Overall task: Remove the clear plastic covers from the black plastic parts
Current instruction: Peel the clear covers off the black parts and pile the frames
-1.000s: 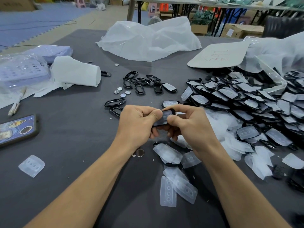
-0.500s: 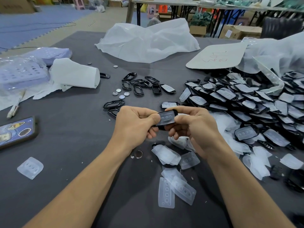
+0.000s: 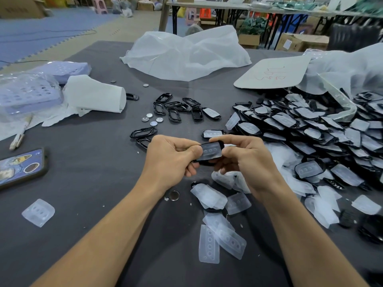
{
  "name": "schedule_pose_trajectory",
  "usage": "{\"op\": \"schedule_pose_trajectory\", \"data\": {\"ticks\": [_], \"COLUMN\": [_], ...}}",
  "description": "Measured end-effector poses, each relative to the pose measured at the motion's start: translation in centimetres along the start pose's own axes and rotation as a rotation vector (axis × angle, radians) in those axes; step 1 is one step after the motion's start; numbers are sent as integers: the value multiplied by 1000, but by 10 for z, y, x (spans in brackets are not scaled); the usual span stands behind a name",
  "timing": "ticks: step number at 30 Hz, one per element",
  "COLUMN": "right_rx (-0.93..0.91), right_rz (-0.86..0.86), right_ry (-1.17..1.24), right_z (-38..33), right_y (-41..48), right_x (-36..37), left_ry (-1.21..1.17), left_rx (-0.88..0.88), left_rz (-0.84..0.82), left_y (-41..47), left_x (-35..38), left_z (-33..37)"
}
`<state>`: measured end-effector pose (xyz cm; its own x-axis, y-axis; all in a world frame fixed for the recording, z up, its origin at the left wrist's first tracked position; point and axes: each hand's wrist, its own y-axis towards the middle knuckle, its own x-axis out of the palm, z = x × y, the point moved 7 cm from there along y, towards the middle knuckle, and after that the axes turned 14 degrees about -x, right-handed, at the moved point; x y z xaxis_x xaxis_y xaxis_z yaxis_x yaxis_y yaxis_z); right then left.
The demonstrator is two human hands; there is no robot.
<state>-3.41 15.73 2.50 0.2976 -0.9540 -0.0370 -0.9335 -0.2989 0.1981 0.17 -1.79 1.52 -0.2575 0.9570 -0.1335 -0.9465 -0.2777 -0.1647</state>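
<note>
Dark grey counter (image 3: 93,172) in a cluttered storeroom, covered parts (image 3: 310,125) heaped at its right edge; left hand (image 3: 170,160) and right hand (image 3: 248,162) pinch one black part (image 3: 210,152).

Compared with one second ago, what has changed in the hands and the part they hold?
The black part was tilted so its clear cover now faces the camera. The left hand and right hand still pinch its ends, and the cover is still on.
</note>
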Motion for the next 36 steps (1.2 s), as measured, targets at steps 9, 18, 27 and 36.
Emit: {"op": "schedule_pose_trajectory", "data": {"ticks": [9,18,27,36], "right_rx": [-249,-109,-268,-308], "right_rz": [-67,552,352,178], "right_ry": [-611,-980,-1049,-928], "right_z": [-22,-37,-27,-10], "right_y": [-4,3,-1,15], "right_x": [3,-100,-37,-2], "left_ry": [37,316,741,184], "left_rx": [-25,76,-54,20], "left_rz": [-36,553,529,603], "left_y": [1,8,40,21], "left_x": [1,-67,-90,-97], "left_z": [-4,11,-12,3]}}
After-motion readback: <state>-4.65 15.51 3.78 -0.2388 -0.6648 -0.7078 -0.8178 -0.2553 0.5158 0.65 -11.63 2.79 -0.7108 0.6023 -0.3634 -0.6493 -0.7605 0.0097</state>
